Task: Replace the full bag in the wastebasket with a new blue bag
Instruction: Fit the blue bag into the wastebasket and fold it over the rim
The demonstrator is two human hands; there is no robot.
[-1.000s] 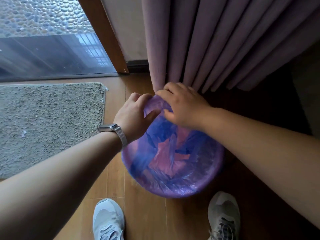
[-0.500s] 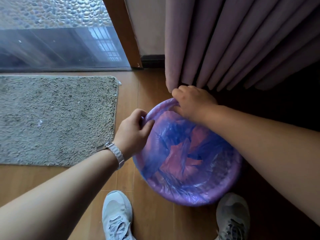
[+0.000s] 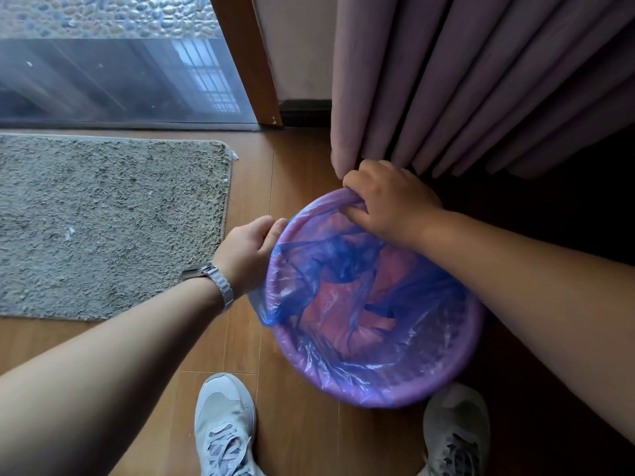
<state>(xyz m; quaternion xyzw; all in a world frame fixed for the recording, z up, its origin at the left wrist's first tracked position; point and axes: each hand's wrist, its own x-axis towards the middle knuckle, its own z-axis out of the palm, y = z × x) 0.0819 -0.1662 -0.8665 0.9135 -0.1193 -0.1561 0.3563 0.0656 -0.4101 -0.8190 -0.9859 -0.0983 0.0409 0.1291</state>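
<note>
A round pink wastebasket [image 3: 443, 389] stands on the wooden floor between my shoes. A thin blue bag [image 3: 330, 262] lines it, its edge folded over most of the rim and hanging loose over the left side. My left hand [image 3: 247, 249], with a metal watch on the wrist, grips the bag's edge at the left rim. My right hand [image 3: 388, 201] curls its fingers over the far rim and holds the bag film there. The basket's bottom shows pink through the film.
A grey shaggy mat [image 3: 110, 221] lies to the left. A mauve curtain [image 3: 481, 80] hangs just behind the basket. A glass door [image 3: 113, 77] with a wooden frame [image 3: 247, 63] is at the back left. My grey shoes [image 3: 223, 427] [image 3: 457, 431] flank the basket's near side.
My hands have spread apart: the left slid down the left rim with the bag edge, the right stays at the far rim. The view has shifted left.
</note>
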